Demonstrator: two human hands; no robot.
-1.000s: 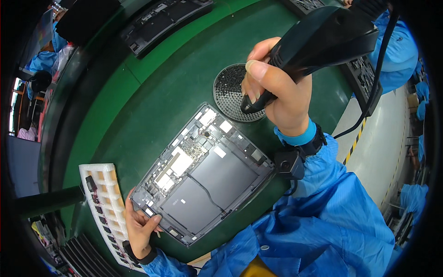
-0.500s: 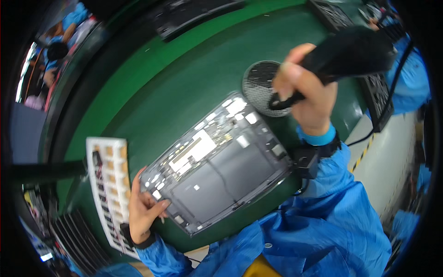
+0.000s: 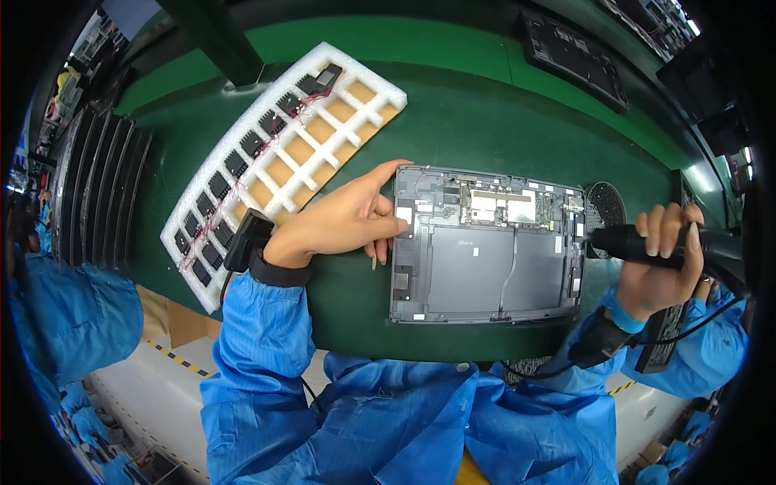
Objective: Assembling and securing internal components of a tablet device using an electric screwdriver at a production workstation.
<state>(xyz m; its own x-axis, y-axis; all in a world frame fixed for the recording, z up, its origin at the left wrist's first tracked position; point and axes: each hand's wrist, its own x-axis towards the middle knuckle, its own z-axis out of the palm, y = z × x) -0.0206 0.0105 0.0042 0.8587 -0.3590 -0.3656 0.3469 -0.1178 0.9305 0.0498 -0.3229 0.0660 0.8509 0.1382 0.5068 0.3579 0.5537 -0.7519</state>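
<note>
An opened tablet-like device [image 3: 465, 279] lies on the green bench before me, its circuit board and dark battery pack exposed. My left hand [image 3: 347, 214] grips its left edge, thumb on top and the other fingers curled at the side. My right hand [image 3: 667, 259] is closed around a black handheld tool [image 3: 630, 240] with a tapered front, at the right edge of the device. The tip points toward that edge; whether it touches is too small to tell. Behind the tool stands a round black mesh-like dish [image 3: 605, 206], partly hidden.
A white foam tray [image 3: 356, 69] with small black parts and red wires lies at the left. Several black panels [image 3: 97, 186] stand upright beyond it. Another dark open device [image 3: 570, 61] rests at the back right. Co-workers' blue sleeves [image 3: 81, 323] show at both sides.
My view has turned and the device now appears level. The right hand has brought the black tool down from over the round dish to the device's right edge. The left hand still holds the left edge.
</note>
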